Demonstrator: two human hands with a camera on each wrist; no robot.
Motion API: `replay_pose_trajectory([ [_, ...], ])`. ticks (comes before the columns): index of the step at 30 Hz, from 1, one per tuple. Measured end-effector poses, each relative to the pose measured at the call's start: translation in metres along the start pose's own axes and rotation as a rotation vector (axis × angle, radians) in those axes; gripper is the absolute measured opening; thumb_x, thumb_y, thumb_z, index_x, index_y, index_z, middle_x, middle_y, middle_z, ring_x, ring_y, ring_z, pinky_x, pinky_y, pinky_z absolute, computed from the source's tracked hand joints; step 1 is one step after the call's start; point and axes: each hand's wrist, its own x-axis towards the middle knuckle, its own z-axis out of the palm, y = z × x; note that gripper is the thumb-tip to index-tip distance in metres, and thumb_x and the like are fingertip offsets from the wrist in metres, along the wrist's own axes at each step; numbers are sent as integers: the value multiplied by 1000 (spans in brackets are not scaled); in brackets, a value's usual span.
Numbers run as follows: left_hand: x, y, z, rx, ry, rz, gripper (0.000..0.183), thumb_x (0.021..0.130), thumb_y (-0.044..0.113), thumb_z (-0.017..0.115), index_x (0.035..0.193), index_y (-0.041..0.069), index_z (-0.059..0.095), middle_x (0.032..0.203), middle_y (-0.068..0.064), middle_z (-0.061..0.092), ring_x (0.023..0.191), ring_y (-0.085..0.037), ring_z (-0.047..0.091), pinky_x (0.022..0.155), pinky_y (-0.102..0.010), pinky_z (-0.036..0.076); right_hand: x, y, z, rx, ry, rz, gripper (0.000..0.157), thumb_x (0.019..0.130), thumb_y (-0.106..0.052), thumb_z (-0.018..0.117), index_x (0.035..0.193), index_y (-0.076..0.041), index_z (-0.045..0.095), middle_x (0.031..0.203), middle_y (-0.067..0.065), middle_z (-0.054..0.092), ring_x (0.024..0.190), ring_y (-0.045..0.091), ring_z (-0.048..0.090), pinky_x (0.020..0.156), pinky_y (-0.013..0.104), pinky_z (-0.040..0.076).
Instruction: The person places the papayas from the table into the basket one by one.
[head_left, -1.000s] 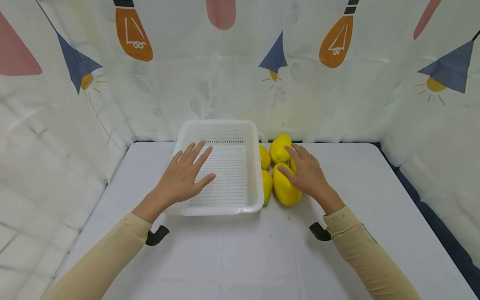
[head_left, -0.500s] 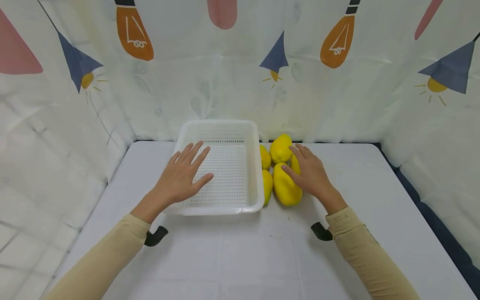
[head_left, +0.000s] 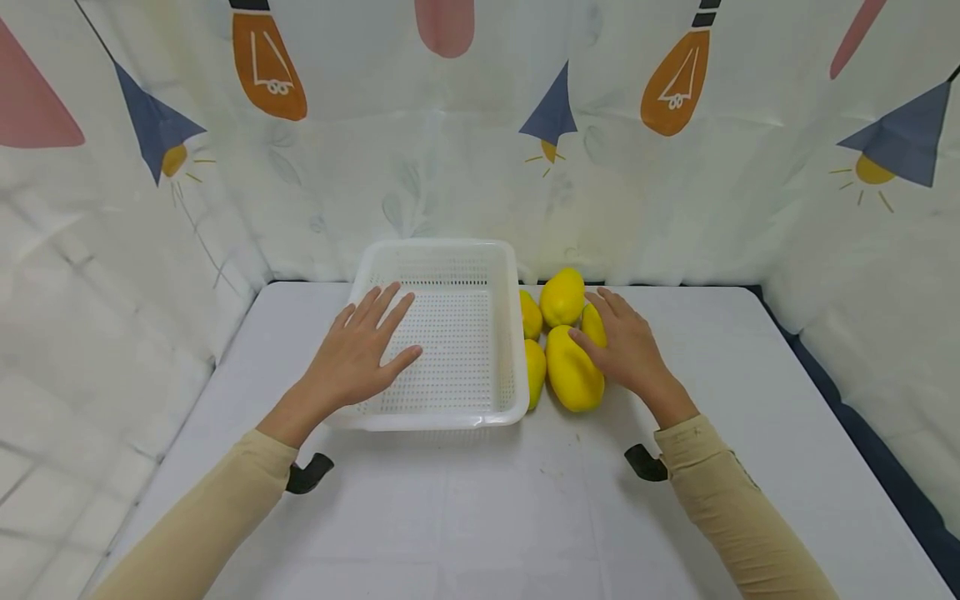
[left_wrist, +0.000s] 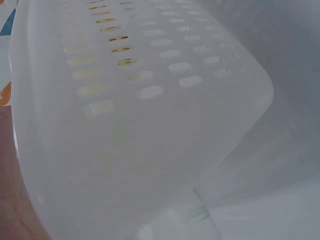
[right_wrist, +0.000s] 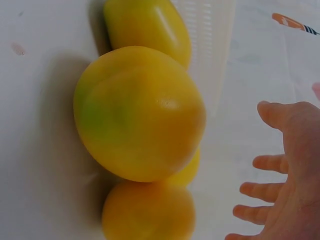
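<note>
My left hand (head_left: 352, 354) is over the left side of a white perforated plastic basket (head_left: 442, 422), fingers spread and straight, holding nothing. In the left wrist view the basket's outer wall (left_wrist: 125, 165) fills most of the picture, and only a strip of the hand shows at the left edge. My right hand (head_left: 630, 346) hovers at the right of several yellow mangoes, thumb and fingers apart. Closest to it are the front mango (head_left: 576, 379) and a partly covered mango (head_left: 592, 325). The right wrist view shows a gap between that hand (right_wrist: 300, 175) and the largest-looking mango (right_wrist: 140, 115).
A back mango (head_left: 562, 297) lies near the table's far edge. Two more, a mango (head_left: 534, 371) and another mango (head_left: 530, 315), sit against the basket's right side, partly hidden by it. Patterned fabric walls (head_left: 465, 167) enclose the white-covered table (head_left: 510, 517).
My right hand has drifted slightly right, uncovering more of the mango beneath it. The left hand has shifted a little left over the basket. Basket and mangoes stay put.
</note>
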Motion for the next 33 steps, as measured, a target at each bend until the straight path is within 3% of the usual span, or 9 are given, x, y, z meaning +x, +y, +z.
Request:
replay_pose_trajectory([
  [33,-6,-12,5,-38,-12,-51,74,96,52,48,155,17,19,161,-12,18,147,-37,20,112,-63,21,-1,17,3,44,-6,48,68,97,-45,52,149,-8,31,156,19,26,142,40,28,110,66,26],
])
